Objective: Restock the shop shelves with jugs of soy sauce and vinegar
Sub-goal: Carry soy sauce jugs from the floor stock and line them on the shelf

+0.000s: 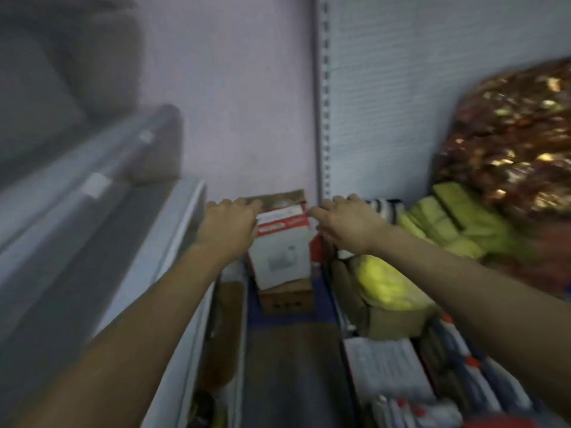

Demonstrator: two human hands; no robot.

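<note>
At aisle end | hands: left hand (230, 222) and right hand (346, 222) flat, fingers straight, flanking white-red carton (282, 242)

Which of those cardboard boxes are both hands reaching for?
The white and red box at the aisle's end, stacked on a plain brown box; left hand and right hand flank its top.

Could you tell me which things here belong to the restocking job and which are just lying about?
Job: white-and-red carton on brown cardboard box; left hand, right hand reaching at it.
Lying about: yellow-green packets, shiny red-gold bag, striped cloth.
</note>
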